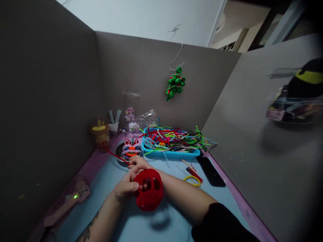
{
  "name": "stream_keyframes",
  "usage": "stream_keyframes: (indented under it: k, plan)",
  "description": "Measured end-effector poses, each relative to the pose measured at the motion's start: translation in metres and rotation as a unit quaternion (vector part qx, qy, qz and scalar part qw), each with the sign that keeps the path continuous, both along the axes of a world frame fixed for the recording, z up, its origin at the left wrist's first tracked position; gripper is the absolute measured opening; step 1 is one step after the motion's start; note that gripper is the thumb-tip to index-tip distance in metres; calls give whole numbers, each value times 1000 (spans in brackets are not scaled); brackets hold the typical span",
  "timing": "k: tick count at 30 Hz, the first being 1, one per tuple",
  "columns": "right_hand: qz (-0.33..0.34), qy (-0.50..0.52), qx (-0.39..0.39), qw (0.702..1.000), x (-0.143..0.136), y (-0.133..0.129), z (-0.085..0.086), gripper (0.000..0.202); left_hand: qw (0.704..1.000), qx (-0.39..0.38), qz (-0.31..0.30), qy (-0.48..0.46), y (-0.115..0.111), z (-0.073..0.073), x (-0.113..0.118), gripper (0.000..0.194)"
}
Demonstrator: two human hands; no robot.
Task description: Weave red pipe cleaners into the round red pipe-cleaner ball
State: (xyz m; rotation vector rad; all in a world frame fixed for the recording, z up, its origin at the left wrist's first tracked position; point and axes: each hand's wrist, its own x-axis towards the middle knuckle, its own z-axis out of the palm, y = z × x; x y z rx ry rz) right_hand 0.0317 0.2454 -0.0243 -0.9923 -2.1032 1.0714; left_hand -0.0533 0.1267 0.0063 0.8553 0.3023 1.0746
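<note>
My left hand grips a rounded red fuzzy frame with window-like openings, its fingers at the left side and thumb across the front. Reaching over from the right, my right hand is beyond it, fingers pinched at the end of a red chenille stem that stretches left towards the cup. Where this stem ends on the left is hard to make out. Just behind my right hand, a colourful chenille animal head rests in a round metal dish.
A blue tray overflows with chenille stems at the back. To the right lie a black phone, a yellow ring and a red-handled tool. A lidded cup and a pink glue gun stand left. Grey panels enclose the table.
</note>
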Motion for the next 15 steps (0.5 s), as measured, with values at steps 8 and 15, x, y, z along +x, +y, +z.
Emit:
stream_keyframes:
  k: [8,15]
  plan:
    - [-62,80,-32,994,43,-39,28,6,998,41,-40,26,-8,9,-2,55]
    - [-157,195,-107,962,123,-106,33,18,998,7,67,14,-39,20,25,61]
